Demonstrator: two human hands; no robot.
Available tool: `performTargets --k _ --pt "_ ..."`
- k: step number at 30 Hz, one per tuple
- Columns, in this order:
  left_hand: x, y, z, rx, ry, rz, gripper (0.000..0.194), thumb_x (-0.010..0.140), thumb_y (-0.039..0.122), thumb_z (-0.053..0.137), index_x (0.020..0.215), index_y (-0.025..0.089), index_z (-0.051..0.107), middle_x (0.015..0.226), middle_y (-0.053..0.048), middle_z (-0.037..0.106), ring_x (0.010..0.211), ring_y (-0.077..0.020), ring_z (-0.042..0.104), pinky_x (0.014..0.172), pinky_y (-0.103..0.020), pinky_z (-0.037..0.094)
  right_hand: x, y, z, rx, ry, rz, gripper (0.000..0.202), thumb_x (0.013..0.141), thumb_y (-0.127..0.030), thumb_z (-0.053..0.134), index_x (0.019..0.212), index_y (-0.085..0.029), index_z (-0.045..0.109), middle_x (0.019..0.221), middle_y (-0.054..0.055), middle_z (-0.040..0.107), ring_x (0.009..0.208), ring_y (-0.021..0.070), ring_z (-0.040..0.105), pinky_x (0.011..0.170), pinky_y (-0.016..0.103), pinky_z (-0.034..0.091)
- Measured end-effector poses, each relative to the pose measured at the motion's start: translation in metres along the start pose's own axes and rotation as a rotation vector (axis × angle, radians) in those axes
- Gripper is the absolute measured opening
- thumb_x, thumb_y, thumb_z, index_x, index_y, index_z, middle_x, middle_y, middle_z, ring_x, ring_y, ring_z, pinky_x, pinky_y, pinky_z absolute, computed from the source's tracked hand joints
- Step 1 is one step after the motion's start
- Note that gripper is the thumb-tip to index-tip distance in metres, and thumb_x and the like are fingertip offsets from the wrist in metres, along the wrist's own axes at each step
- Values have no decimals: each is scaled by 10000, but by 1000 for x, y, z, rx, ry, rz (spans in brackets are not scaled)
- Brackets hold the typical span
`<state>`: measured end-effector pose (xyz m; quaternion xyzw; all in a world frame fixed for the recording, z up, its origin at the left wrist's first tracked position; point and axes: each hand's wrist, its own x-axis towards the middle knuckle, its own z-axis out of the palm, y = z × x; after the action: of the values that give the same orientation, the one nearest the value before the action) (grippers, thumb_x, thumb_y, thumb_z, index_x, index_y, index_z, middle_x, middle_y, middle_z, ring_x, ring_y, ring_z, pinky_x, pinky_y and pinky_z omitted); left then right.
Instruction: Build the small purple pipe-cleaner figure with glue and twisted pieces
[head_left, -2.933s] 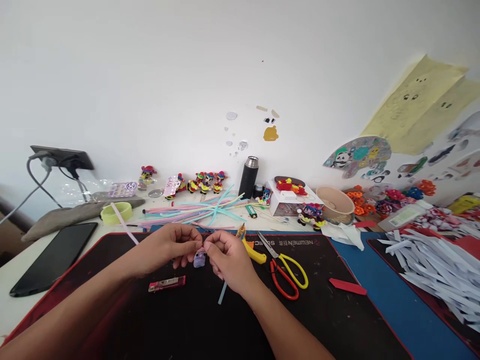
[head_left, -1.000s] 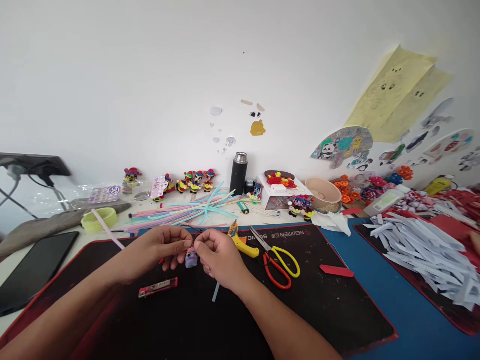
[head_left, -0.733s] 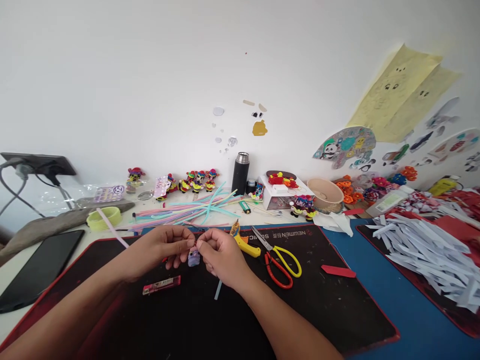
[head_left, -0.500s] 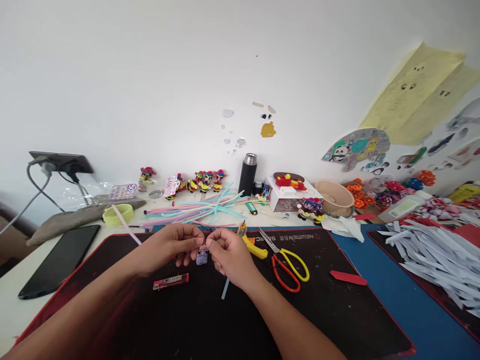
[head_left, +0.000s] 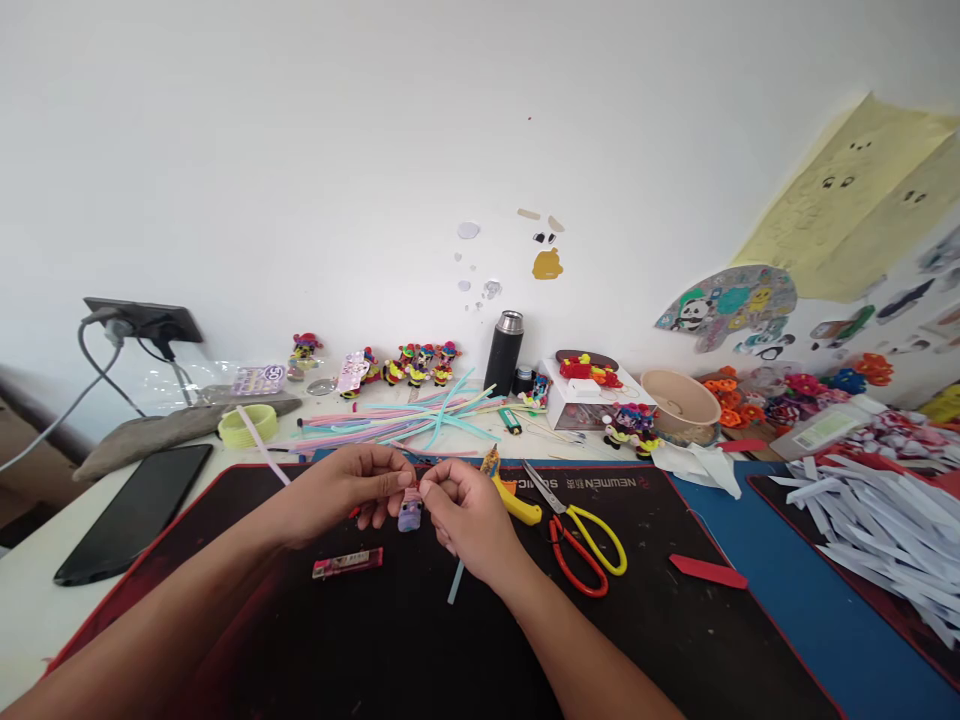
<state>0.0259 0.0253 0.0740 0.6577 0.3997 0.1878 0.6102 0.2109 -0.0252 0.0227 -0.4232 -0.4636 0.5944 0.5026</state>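
A small purple-and-pink figure (head_left: 409, 513) hangs between my two hands above the black desk mat (head_left: 390, 640). My left hand (head_left: 364, 495) pinches at its top edge with thumb and forefinger, the other fingers curled beneath. From the other side, my right hand (head_left: 469, 515) pinches at the same spot, its fingertips almost touching the left ones. What exactly lies between the fingertips is too small to make out. A pale blue strip (head_left: 455, 583) sticks out below my right hand. A pink lighter (head_left: 348, 563) lies on the mat below my left wrist.
Right of my hands lie a yellow glue gun (head_left: 521, 505), scissors with red and yellow handles (head_left: 581, 540) and a red strip (head_left: 709, 571). Behind are pastel strips (head_left: 405, 425), a black flask (head_left: 505, 352) and several small figures (head_left: 424, 365). White paper strips (head_left: 892, 540) pile at the right.
The whole view has shifted slightly, so everything sits a little further right and lower. Both hands keep their pinch at the top of the purple figure, which now shows a bit more.
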Motion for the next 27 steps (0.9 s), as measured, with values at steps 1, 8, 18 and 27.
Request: performTargets --k 1,8,18,27 --pt "0 0 0 3 3 -3 487 794 656 727 833 176 654 680 0 651 553 -127 569 495 -221 406 0 1 0 -21 1 -8 252 856 -392 739 827 -196 583 501 -128 426 351 37 296 341 174 263" --pt "-1 0 -1 26 -10 -9 407 793 563 752 858 173 655 682 13 641 565 -119 569 498 -207 400 0 6 -3 -84 -13 -41 207 904 -374 692 861 -196 596 536 -109 450 373 41 304 370 176 256" --pt "-1 1 0 104 -64 -14 396 810 562 736 854 175 661 718 -6 685 590 -133 602 513 -213 422 -1 5 -2 -66 -13 -29 269 883 -434 727 863 -198 598 539 -106 457 376 43 311 370 174 256" --pt "1 -3 3 7 7 9 348 813 503 740 831 169 640 666 20 638 552 -112 564 489 -208 393 -1 -1 0 -22 -15 -44 312 861 -468 744 867 -192 599 495 -112 479 352 48 347 341 174 282"
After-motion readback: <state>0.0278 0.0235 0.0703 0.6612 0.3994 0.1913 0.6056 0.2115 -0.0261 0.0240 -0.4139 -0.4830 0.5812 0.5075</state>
